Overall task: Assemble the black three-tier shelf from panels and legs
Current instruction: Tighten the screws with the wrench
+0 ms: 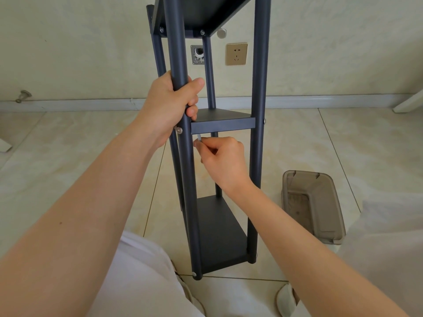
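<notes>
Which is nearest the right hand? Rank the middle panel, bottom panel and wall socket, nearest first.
1. Middle panel, just above the right hand.
2. Bottom panel, well below it.
3. Wall socket, farthest back, upper centre.

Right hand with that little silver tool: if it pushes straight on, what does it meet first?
Probably the front left leg, just under the middle panel; the silver tool in the right hand nearly touches it, though depth is unclear.

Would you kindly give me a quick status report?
Left hand grips front leg. Right hand pinches small tool under middle panel. Shelf upright, nothing blocking.
</notes>
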`<state>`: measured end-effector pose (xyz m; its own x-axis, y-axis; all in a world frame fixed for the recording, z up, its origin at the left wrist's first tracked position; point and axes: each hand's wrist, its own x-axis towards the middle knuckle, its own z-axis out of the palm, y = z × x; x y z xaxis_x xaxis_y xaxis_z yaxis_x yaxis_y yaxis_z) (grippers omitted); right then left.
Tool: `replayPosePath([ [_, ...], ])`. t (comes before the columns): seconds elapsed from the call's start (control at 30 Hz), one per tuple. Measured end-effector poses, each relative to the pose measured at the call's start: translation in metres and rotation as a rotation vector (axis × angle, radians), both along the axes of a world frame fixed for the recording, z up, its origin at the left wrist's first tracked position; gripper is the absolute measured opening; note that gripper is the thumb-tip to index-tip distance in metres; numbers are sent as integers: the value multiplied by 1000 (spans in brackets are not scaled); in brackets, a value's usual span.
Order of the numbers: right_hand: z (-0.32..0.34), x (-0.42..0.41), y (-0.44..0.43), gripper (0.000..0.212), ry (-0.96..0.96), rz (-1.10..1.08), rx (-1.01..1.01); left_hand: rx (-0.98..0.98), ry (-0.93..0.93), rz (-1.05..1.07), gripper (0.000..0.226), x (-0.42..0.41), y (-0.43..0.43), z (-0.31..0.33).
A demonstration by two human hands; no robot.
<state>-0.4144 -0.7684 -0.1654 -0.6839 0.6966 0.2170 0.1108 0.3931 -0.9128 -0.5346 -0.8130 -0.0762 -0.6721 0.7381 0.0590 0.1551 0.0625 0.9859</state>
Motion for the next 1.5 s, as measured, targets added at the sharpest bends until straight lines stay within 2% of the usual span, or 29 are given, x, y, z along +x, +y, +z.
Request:
replayPosePath([
  [0.23,-12,-8,-4,32,80,20,26,-5,-12,4,18,0,0,1],
  [0.43,-24,-19,-2,26,209,-55,169,-7,0,-13,18,3,0,1],
  [0.73,-30,-24,-3,22,226,-95,219,-21,4,-20,19,4,-3,3],
  [0.83,-28,-20,-3,26,190,-53,170,-22,11,-30,19,4,-4,3],
  [0.97,-26,-11,-5,40,31,63,-10,-23,19,-34,19,4,-4,3],
  [1.1,-23,1,-5,28,-5,56,-72,-26,27,-34,20,4,-3,2],
  [1.3,-15,9,-4,26,-33,66,-96,-20,14,-32,19,4,-2,3],
  [1.5,-7,3,-3,22,-26,45,-4,-18,14,-30,20,2,-2,2],
])
